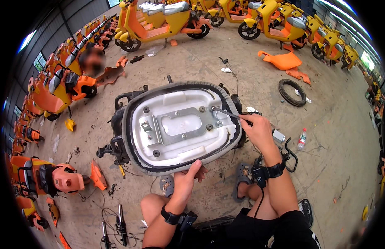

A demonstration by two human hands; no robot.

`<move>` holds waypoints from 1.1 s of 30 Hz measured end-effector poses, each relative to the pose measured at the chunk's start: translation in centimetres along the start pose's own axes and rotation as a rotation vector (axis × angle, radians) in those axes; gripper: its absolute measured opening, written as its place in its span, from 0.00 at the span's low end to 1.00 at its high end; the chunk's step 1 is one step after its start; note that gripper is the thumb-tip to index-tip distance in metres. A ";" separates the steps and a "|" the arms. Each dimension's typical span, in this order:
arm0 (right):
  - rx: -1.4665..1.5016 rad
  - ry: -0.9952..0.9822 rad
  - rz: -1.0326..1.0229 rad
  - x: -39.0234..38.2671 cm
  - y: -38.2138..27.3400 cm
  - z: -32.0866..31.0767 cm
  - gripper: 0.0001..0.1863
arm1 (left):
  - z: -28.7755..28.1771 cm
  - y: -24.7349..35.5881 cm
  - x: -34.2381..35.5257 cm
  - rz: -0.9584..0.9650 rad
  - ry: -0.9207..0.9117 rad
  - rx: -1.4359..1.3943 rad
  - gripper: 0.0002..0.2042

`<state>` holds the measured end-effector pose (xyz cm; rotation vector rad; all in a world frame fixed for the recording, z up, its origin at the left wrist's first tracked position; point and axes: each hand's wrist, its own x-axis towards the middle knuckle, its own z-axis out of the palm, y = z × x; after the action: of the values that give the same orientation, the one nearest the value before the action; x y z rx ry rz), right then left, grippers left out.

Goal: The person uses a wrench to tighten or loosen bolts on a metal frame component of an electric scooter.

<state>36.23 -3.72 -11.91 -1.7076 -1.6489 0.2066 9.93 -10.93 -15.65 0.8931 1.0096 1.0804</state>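
Note:
An upturned scooter seat (188, 154) lies before me, its white plastic underside facing up inside a grey padded rim. A metal bracket plate (159, 128) is fastened to that underside with several nuts, and dark rubber bumpers stand around it. My left hand (190, 175) grips the near rim, thumb along the edge and fingers partly hidden beneath. In my closed right hand (258, 128) is a wrench (226, 113) with a slim metal shaft. Its far end rests at a fastener on the right side of the underside.
Dark scooter frame parts (116, 124) sit under and beside the seat. A tyre (292, 93), an orange body panel (280, 60) and a plastic bottle (302, 138) lie to the right. Shock absorbers (121, 224) lie at lower left. Rows of yellow-orange scooters (163, 25) stand beyond; a person crouches at left.

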 end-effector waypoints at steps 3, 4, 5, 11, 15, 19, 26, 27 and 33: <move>-0.029 -0.077 -0.032 -0.5 -0.8 -0.2 0.12 | -0.1 -0.1 0.0 0.011 -0.002 -0.006 0.17; -0.054 -0.117 -0.025 -0.8 -1.5 -0.2 0.13 | 0.0 -0.1 0.0 0.013 -0.002 -0.007 0.17; -0.080 -0.157 -0.019 -1.0 -1.8 -0.2 0.13 | 0.0 -0.1 0.1 0.014 -0.002 -0.008 0.17; -0.048 -0.047 -0.132 -1.1 -1.7 0.1 0.13 | 0.0 0.1 0.0 0.006 0.003 -0.013 0.16; -0.107 -0.055 -0.178 -0.6 -1.0 -0.5 0.12 | 0.2 0.3 -0.2 -0.007 0.021 -0.028 0.15; -0.133 -0.102 -0.109 0.2 -1.1 -0.2 0.12 | -0.1 0.5 0.0 -0.017 0.004 -0.002 0.15; -0.240 -0.290 -0.049 -1.1 -2.8 0.1 0.15 | 0.2 0.5 0.0 0.024 0.012 -0.006 0.15; -0.239 -0.283 -0.061 -1.2 -2.9 0.2 0.15 | 0.0 0.5 0.0 0.032 0.018 -0.008 0.15; -0.280 -0.187 -0.178 -1.9 -3.1 1.1 0.16 | -0.3 0.3 0.0 -0.040 0.028 -0.027 0.13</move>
<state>32.82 -5.38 -11.51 -1.7734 -2.0365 0.0512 9.54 -10.84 -15.47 0.8349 1.0298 1.0733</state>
